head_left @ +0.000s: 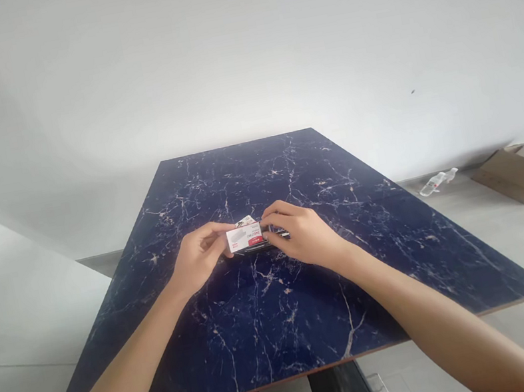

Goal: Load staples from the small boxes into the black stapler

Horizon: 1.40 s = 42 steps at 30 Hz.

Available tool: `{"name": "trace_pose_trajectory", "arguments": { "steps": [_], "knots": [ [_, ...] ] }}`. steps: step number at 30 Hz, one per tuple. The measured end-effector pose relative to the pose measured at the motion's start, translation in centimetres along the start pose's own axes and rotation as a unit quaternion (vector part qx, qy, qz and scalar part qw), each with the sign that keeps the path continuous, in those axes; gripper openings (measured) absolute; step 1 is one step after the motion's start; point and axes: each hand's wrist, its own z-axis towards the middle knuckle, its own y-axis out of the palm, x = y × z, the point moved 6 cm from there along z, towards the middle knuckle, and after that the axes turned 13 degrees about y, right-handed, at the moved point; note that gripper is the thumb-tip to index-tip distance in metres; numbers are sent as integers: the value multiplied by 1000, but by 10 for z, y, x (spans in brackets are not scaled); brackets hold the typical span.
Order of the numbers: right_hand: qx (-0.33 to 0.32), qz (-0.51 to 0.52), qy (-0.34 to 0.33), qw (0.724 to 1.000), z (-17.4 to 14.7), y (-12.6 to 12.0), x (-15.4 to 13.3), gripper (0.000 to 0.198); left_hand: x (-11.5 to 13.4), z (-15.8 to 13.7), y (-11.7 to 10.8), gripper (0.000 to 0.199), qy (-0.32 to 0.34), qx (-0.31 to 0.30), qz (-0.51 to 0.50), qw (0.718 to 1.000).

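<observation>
Forearms (137, 353) are stretched over the table (283, 314), where a white box (244, 238) is held near the middle. Its left end is gripped by the left hand (198, 251); its right end is met by the fingertips of the right hand (300, 226) (whether pinched cannot be told). That end is apparently being worked, so a steady left grip and fine right-hand pinch seem called for. Red and grey print is carried, too small to be read.

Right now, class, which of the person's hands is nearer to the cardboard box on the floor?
Right. The right hand is over the table, left of the cardboard box; the left hand is farther left.
</observation>
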Motion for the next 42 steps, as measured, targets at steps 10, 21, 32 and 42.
{"name": "trace_pose_trajectory", "arguments": {
  "steps": [10, 21, 32, 42],
  "knots": [
    [17, 20, 4, 1000, 2, -8, -1, 12, -1, 1, 1, 29, -12, 25, -5, 1000],
    [56, 355, 240, 902, 6, -14, 32, 26, -13, -2, -4, 24, -27, 145, -58, 987],
    [-139, 598, 296, 732, 7, 12, 23, 26, -7, -5, 12, 33, -11, 103, -96, 990],
    [-143, 469, 279, 826, 3, 12, 18, 31, 1, -6, 17, 32, 3, 93, -84, 992]
  ]
}}
